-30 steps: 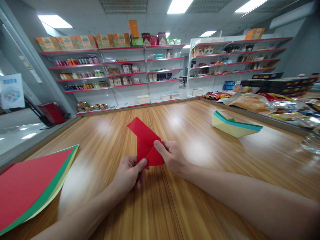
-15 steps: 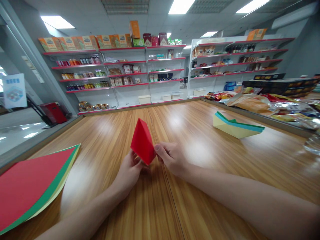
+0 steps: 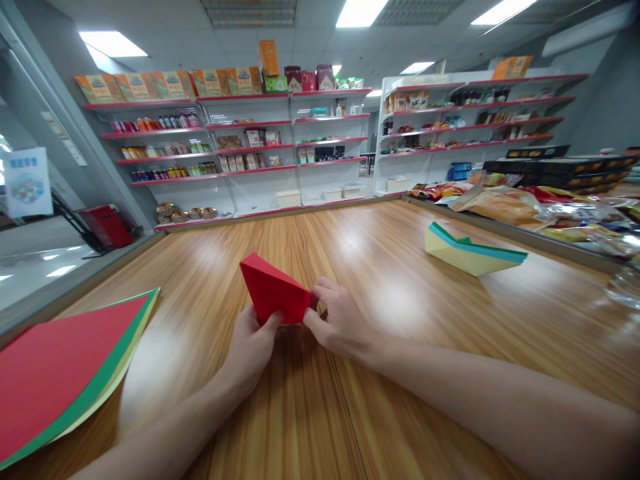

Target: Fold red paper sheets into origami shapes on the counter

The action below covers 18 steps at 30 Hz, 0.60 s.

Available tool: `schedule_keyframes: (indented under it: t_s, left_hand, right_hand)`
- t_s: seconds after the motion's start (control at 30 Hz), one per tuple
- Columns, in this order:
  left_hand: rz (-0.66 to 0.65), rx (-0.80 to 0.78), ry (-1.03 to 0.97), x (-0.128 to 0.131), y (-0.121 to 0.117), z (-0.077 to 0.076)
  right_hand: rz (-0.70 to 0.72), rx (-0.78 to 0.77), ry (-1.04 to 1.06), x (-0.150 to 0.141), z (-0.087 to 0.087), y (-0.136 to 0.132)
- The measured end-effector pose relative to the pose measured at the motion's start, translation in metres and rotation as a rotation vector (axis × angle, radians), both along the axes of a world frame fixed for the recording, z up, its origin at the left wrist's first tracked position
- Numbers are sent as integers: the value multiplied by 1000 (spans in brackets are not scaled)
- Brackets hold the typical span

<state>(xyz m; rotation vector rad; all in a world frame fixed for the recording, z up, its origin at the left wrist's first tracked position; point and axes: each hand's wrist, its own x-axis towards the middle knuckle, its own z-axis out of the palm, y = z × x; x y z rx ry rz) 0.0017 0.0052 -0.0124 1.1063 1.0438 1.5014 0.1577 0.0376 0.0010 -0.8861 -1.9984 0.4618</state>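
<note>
A folded piece of red paper (image 3: 278, 291) is held just above the wooden table (image 3: 390, 413), its pointed end up and to the left. My left hand (image 3: 254, 340) grips its lower left side, thumb against the near face and the other fingers behind it, out of sight. At the right end, the thumb and fingers of my right hand (image 3: 340, 319) pinch the paper's corner. Farther right stands a folded paper boat (image 3: 470, 252) in cream, blue and green, apart from both hands.
Large sheets of red, green and cream paper (image 3: 75, 367) lie stacked at the left. Snack packets (image 3: 505, 207) and dark boxes (image 3: 560, 173) are heaped beyond the table's right edge. Stocked store shelves (image 3: 250, 147) line the back.
The red paper has turned and tipped leftward, so its broad side now faces me. My left thumb has come onto its near face, and my right hand has shifted its pinch on the corner.
</note>
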Motion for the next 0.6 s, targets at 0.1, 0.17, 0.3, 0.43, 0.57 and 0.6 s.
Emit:
schedule_keyframes:
  t_s: [0.1, 0.17, 0.3, 0.43, 0.57, 0.6]
  left_hand:
    - [29, -4, 20, -2, 2, -4]
    - [29, -4, 59, -3, 2, -4]
    - [12, 19, 161, -3, -2, 2]
    - [-88, 88, 195, 0, -9, 11]
    - [-216, 121, 242, 2, -15, 13]
    - [-223, 126, 247, 2, -16, 13]
  right_hand:
    - [-49, -100, 86, 0, -2, 3]
    - [-29, -174, 185, -1, -4, 6]
    - [55, -311, 325, -3, -7, 12]
    - [150, -500, 517, -5, -7, 15]
    - [237, -641, 647, -6, -9, 19]
    - [230, -641, 652, -6, -10, 20]
